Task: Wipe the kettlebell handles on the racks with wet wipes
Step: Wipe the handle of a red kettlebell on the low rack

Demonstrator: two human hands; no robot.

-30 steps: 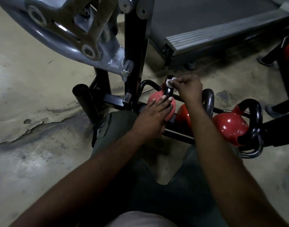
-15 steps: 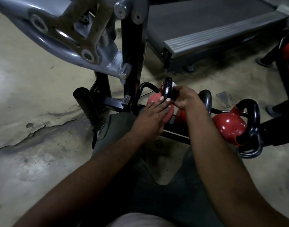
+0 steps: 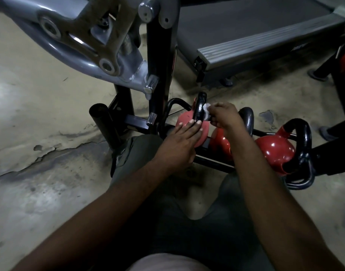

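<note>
Three red kettlebells with black handles sit in a low black rack point(image 3: 212, 163) on the floor. My left hand point(image 3: 184, 139) lies flat on the leftmost kettlebell point(image 3: 182, 120), fingers spread on its red body below the handle. Its black handle point(image 3: 200, 107) stands upright. My right hand point(image 3: 224, 116) pinches a small white wet wipe point(image 3: 206, 110) against the right side of that handle. The middle kettlebell point(image 3: 220, 142) is partly hidden behind my right forearm. The right kettlebell point(image 3: 275, 149) lies tilted with its handle toward the right.
A grey machine arm point(image 3: 74, 40) and a black upright post point(image 3: 160, 65) stand just behind the rack. A treadmill deck point(image 3: 265, 36) lies at the back right. Another black frame point(image 3: 341, 89) stands at the right edge. Cracked concrete floor point(image 3: 40, 133) spreads to the left.
My right hand with the wipe slid from the top of the leftmost handle down its right side. The left hand stayed on the red body.
</note>
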